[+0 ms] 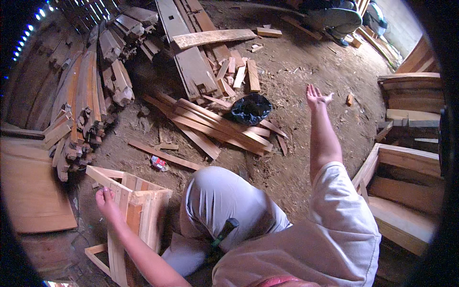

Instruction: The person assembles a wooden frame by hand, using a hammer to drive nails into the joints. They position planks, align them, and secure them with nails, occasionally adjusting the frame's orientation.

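Left hand (107, 199) (frame's edge (120, 191)), right (318, 97) over open floor (289, 143)

Lower left: wooden frame (152, 215), pale tan; its slats (134, 216) orange-brown. Left of centre: packet (158, 163), red and white. Centre: bag (252, 111), black; planks (210, 123), tan to reddish-brown. Lower centre: trousers (224, 198) light grey, shirt (306, 248) plain off-white. Right of centre: floor (294, 143), brown.

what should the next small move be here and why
Probably bring the right hand in toward the wooden frame: it looks empty and stretches out open, palm up, well away from the frame, while the left hand is right by it.
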The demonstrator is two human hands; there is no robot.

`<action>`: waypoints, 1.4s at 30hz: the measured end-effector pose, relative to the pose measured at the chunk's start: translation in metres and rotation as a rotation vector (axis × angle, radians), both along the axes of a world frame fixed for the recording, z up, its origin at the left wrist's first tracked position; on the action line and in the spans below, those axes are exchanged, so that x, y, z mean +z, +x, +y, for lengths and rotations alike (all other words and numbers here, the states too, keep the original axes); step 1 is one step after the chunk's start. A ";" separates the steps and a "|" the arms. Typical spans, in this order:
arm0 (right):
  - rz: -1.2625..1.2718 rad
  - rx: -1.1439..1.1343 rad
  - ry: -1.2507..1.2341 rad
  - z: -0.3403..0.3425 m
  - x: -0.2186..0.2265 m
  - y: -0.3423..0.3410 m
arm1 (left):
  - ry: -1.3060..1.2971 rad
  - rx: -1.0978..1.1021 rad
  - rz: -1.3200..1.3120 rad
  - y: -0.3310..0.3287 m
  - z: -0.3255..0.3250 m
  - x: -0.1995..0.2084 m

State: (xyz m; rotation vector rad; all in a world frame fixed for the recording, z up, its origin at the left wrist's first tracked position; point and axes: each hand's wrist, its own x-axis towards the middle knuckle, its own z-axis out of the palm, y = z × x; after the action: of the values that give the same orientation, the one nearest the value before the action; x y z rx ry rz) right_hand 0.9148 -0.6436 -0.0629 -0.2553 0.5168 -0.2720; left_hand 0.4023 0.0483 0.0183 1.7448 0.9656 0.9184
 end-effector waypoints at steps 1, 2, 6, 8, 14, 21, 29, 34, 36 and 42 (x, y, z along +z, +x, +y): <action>-0.010 0.000 -0.006 -0.001 0.005 0.004 | 0.012 -0.001 0.007 -0.003 0.003 0.000; -0.016 -0.007 -0.020 -0.007 0.009 0.007 | 0.015 -0.009 0.018 -0.005 0.005 -0.002; -0.032 -0.010 -0.035 -0.019 0.021 0.020 | 0.034 0.019 0.035 -0.003 0.002 -0.004; -0.045 0.002 -0.052 -0.021 0.026 0.023 | 0.041 0.021 0.063 0.000 0.000 -0.005; -0.074 0.042 0.030 -0.009 0.008 0.024 | 0.087 -0.022 0.129 -0.004 -0.004 0.005; -0.093 0.067 0.072 0.006 -0.012 0.023 | 0.065 -0.007 0.097 -0.004 -0.003 0.007; -0.064 0.076 0.064 0.017 -0.023 0.019 | 0.038 0.033 0.045 0.000 -0.007 0.008; -0.076 0.104 0.050 0.008 -0.027 0.018 | 0.036 0.010 0.012 0.000 -0.003 0.002; -0.067 0.104 0.045 0.012 -0.023 0.015 | 0.038 0.033 0.034 -0.002 -0.003 0.003; -0.064 0.098 0.034 0.010 -0.020 0.011 | 0.019 -0.009 -0.018 -0.003 -0.009 0.007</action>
State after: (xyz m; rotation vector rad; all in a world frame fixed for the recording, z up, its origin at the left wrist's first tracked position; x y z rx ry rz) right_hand 0.9256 -0.6338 -0.0830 -0.2375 0.4436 -0.1757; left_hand 0.3998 0.0393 0.0255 1.7529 0.9392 0.9393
